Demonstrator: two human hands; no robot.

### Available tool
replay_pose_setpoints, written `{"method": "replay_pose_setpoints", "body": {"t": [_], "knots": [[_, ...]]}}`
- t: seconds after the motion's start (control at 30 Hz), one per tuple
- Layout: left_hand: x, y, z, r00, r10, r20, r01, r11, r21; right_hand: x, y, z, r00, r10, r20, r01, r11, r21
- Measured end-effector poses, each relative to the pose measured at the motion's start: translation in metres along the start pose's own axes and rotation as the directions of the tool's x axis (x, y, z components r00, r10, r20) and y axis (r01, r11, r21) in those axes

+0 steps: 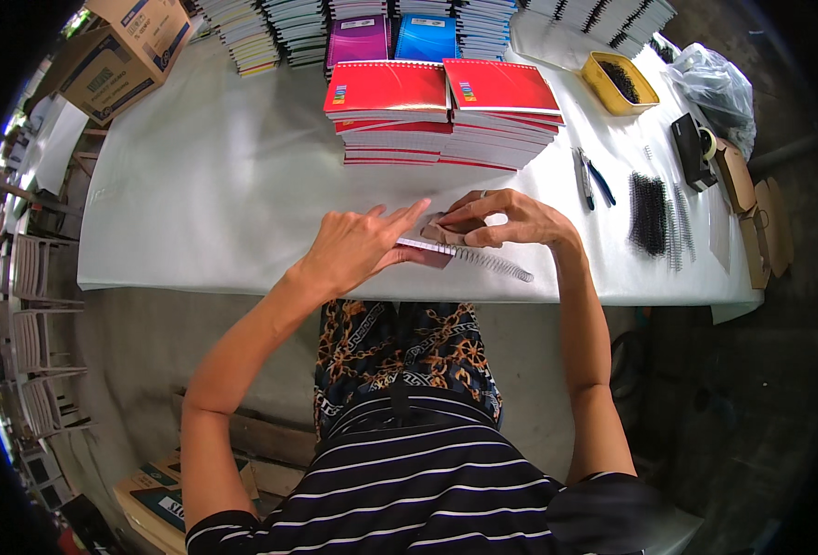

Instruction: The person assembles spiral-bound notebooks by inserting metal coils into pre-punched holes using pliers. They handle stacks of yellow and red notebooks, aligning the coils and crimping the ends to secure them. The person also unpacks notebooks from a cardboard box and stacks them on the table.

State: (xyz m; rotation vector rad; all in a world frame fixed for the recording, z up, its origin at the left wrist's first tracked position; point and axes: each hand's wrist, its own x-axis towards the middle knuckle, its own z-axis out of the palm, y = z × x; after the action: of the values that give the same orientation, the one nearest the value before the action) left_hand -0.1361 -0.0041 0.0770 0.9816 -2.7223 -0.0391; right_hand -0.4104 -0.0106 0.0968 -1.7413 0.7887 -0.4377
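Observation:
Near the table's front edge my left hand [353, 245] holds a notebook [425, 257] tilted on edge, thumb beneath and fingers stretched along the top. Its punched white page edge faces up. A metal spiral coil [499, 265] runs along that edge, and its free end sticks out to the right. With bent fingers my right hand [510, 217] pinches a crumpled brownish-grey piece [444, 230], perhaps cloth, against the edge beside the coil. Part of the notebook is hidden by both hands.
Behind my hands stand two stacks of red notebooks [395, 143]. Several more notebook stacks [293, 28] line the back. To the right lie pliers [602, 183], loose coils [649, 215], a yellow tub [647, 104] of black pieces and a tape dispenser [693, 153]. A cardboard box [122, 65] sits back left.

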Motion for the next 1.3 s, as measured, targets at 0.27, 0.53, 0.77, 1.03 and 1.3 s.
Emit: {"method": "replay_pose_setpoints", "body": {"t": [0.27,0.53,0.77,1.03,1.3], "knots": [[0.003,0.005,-0.002,0.997,-0.072,0.009,0.072,0.997,-0.007,0.001,0.006,-0.002,0.987,0.149,-0.058,-0.149,0.989,0.012],[0.006,0.004,-0.003,0.987,-0.159,0.019,0.159,0.987,-0.011,0.007,0.019,-0.004,0.978,-0.209,-0.028,0.210,0.949,0.236],[0.007,-0.009,0.007,0.975,-0.170,-0.140,0.142,0.971,-0.193,0.012,-0.001,-0.015,0.999,0.021,-0.031,-0.020,0.999,0.031],[0.002,-0.001,0.024,0.869,-0.432,-0.239,0.159,0.702,-0.694,0.017,0.014,-0.009,0.991,-0.117,-0.061,0.126,0.976,0.180],[-0.002,0.002,0.053,0.825,-0.525,-0.210,0.057,0.447,-0.893,0.024,-0.001,-0.010,1.000,-0.006,-0.020,0.006,1.000,-0.004]]}}
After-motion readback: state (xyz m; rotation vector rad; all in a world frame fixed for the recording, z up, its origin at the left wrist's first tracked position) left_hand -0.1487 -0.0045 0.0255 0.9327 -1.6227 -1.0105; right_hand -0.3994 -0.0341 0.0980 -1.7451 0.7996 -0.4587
